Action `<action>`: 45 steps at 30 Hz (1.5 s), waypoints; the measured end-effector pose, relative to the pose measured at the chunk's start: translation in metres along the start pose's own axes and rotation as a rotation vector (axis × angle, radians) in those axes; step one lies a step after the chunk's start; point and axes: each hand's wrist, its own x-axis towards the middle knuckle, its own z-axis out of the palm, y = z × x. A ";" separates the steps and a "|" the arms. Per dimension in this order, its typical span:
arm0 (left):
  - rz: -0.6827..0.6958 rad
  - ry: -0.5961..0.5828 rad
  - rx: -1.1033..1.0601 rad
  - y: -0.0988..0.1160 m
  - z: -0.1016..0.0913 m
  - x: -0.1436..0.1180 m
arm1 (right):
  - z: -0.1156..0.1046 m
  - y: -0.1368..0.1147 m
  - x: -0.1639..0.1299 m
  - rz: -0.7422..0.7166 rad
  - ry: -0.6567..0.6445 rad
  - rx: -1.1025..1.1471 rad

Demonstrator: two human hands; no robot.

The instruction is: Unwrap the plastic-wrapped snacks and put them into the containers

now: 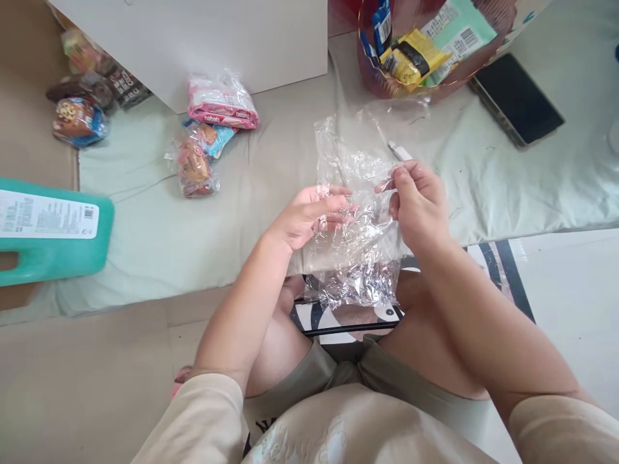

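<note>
A crinkled clear plastic bag (pixel 360 245) hangs in front of me, its upper part over the cloth and its lower end above my lap. My right hand (pixel 422 201) pinches the bag's right side between thumb and fingers. My left hand (pixel 312 216) is at its left side, fingers stretched out and apart, with the film against them. Whether those fingers are inside the bag or behind it I cannot tell. Just beyond my right hand lies a slim white item with a metallic tip (pixel 399 151), partly hidden.
A pinkish clear basket (pixel 365 77) holds several snack packets. Beside it lies a dark phone (pixel 520 100). Left of the bag sit a pink wafer pack (pixel 222 106) and a wrapped bun (pixel 194 164). A white box (pixel 207 38), more packets (pixel 80 121) and a green jug (pixel 58 258) stand further left.
</note>
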 end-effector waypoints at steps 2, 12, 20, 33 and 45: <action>0.023 0.115 0.083 -0.002 0.003 0.003 | -0.001 0.002 0.000 -0.008 -0.025 0.025; 0.268 0.295 0.280 -0.007 -0.016 0.003 | -0.002 0.006 -0.004 0.184 -0.347 -0.037; 0.336 0.068 0.328 -0.004 -0.024 -0.012 | 0.001 0.015 -0.005 -0.007 -0.293 -0.006; 0.663 0.165 0.429 0.000 -0.036 -0.010 | -0.006 0.004 0.001 -0.104 -0.138 0.062; 0.584 0.167 0.369 -0.002 -0.044 -0.008 | 0.003 0.020 -0.001 0.172 -0.299 0.179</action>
